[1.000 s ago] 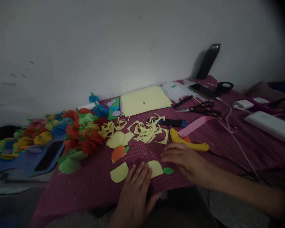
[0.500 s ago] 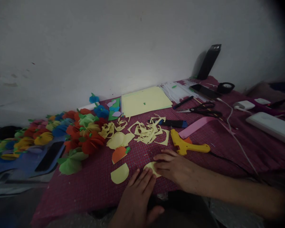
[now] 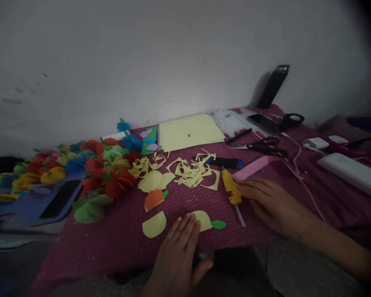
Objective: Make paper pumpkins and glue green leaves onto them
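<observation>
My left hand (image 3: 181,237) lies flat with its fingers stretched over the left part of a folded-looking pale yellow paper piece (image 3: 203,220). A green paper leaf (image 3: 218,224) sticks out from that piece's right edge. My right hand (image 3: 262,200) is closed around the handle of a yellow hot glue gun (image 3: 231,186); the handle is hidden by the fingers. A glue stick (image 3: 240,216) pokes out of the gun's back end. Beside my left hand lie a yellow rounded paper piece (image 3: 154,225) and an orange one (image 3: 153,200) with a green leaf.
Yellow paper scraps (image 3: 191,171), a cutter knife (image 3: 227,162), scissors (image 3: 264,146) and a pink strip (image 3: 258,167) lie beyond. Yellow sheets (image 3: 191,132) are stacked at the back. Colourful paper pumpkins (image 3: 119,181) crowd the left. A white cable (image 3: 297,156) crosses the right side.
My right hand has left the yellow paper piece, moved right and taken hold of the glue gun, which is now turned. The green leaf has come into view. My left hand has stayed.
</observation>
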`<move>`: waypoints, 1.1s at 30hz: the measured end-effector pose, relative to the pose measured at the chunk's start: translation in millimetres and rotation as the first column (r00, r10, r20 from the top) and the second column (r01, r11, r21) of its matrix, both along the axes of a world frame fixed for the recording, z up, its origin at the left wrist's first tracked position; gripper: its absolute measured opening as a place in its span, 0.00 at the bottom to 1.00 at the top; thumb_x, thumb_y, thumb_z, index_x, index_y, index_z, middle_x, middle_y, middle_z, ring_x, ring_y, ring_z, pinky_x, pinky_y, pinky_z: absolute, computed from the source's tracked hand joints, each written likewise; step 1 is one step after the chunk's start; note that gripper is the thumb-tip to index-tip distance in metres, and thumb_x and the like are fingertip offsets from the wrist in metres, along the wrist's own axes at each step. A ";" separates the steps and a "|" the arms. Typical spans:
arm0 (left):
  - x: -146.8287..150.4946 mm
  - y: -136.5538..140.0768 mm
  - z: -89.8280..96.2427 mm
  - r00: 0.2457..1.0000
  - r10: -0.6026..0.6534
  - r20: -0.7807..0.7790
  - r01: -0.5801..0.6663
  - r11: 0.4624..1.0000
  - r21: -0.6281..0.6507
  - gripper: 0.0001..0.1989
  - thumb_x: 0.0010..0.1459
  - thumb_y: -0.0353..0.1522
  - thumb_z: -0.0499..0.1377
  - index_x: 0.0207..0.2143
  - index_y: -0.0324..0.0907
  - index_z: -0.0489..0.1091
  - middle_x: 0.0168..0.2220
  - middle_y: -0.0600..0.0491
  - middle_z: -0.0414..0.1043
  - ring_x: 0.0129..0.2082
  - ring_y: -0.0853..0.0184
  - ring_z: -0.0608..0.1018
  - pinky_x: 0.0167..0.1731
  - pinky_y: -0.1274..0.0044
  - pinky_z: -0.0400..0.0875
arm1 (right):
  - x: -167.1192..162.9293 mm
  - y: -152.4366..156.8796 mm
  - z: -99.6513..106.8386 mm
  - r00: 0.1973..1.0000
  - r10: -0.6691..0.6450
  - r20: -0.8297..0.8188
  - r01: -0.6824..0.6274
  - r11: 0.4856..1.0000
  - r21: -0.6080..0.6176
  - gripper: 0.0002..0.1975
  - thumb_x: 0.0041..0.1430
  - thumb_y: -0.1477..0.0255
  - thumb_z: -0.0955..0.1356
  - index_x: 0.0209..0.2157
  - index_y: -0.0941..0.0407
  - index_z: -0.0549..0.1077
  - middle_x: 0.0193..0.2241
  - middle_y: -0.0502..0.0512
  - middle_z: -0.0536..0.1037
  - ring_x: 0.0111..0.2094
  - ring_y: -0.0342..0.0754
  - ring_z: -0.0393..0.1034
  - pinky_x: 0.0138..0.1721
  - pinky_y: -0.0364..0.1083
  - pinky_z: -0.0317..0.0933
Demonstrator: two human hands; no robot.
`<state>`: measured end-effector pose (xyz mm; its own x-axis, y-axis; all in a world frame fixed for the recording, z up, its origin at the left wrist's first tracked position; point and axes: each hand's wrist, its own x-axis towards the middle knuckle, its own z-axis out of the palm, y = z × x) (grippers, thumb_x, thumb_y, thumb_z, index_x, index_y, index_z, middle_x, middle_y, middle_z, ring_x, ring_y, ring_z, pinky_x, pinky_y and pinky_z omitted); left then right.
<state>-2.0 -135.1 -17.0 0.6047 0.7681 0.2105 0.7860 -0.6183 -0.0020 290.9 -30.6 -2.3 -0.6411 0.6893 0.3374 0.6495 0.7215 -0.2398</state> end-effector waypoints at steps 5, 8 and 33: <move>10.0 -1.3 -4.3 1.000 -0.014 0.007 0.014 1.000 0.024 0.31 0.57 0.43 0.54 0.56 0.29 0.58 0.57 0.38 0.62 0.57 0.55 0.65 0.49 0.66 0.70 | 23.2 -3.3 -22.3 0.989 -0.099 0.114 0.100 0.995 -0.007 0.29 0.49 0.79 0.63 0.55 0.55 0.62 0.55 0.60 0.65 0.54 0.57 0.60 0.50 0.59 0.58; 16.1 -2.5 -6.8 1.000 0.017 0.007 -0.017 1.000 0.025 0.32 0.56 0.45 0.54 0.54 0.28 0.60 0.55 0.37 0.64 0.54 0.54 0.68 0.45 0.68 0.73 | 20.6 -2.9 -27.1 0.982 -0.117 0.148 0.122 0.992 -0.024 0.30 0.48 0.78 0.63 0.56 0.55 0.61 0.56 0.61 0.65 0.53 0.58 0.61 0.49 0.60 0.60; 23.0 -9.7 -7.7 0.973 0.154 0.174 -0.167 0.984 0.060 0.28 0.59 0.46 0.50 0.54 0.36 0.62 0.52 0.48 0.69 0.52 0.61 0.70 0.49 0.71 0.67 | 5.4 22.6 -32.7 0.978 -0.154 0.144 0.151 0.988 0.030 0.26 0.48 0.82 0.59 0.52 0.63 0.65 0.48 0.66 0.72 0.47 0.55 0.68 0.49 0.54 0.65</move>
<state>20.9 -144.8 -24.8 0.4259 0.8306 0.3587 0.8678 -0.4872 0.0977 296.3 -8.0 -35.0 -0.5723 0.7769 0.2625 0.7790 0.6150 -0.1218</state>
